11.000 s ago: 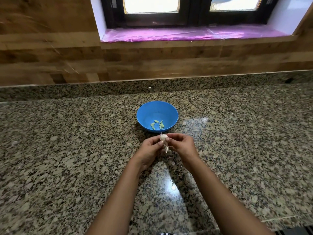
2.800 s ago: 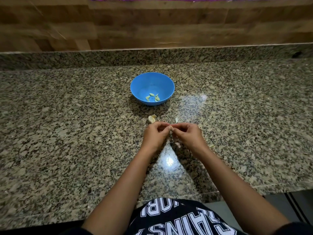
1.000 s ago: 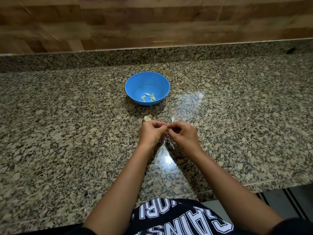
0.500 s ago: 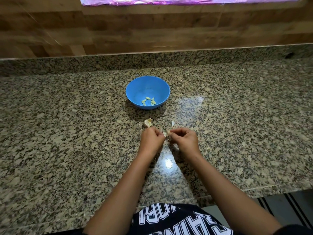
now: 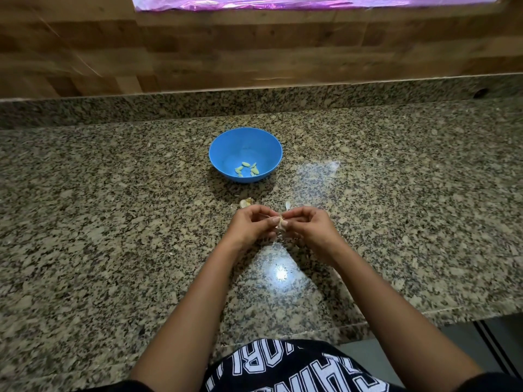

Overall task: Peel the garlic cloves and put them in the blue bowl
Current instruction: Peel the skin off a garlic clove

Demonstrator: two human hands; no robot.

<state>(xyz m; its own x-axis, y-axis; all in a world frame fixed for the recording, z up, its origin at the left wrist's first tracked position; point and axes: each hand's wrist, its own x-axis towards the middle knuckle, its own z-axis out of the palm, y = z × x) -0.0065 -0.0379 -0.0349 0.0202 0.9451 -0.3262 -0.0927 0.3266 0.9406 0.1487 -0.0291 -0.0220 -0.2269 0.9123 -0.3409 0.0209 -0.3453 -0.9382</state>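
A blue bowl (image 5: 223, 148) stands on the granite counter and holds several peeled garlic cloves (image 5: 246, 168). Just in front of it my left hand (image 5: 249, 223) and my right hand (image 5: 307, 224) meet, fingers curled, and together pinch one small garlic clove (image 5: 280, 222) with pale skin still on it. Most of the clove is hidden by my fingertips. A piece of garlic (image 5: 245, 202) lies on the counter just beyond my left hand, and a small pale scrap of skin (image 5: 287, 205) lies beyond my right hand.
The speckled granite counter (image 5: 113, 222) stretches wide to both sides, with its front edge (image 5: 368, 326) near my body. A granite upstand and a wooden wall (image 5: 254, 52) close off the back.
My hands have kept working the clove in the same spot before the bowl; the clove now shows a little more between my fingertips. The view shifted slightly.
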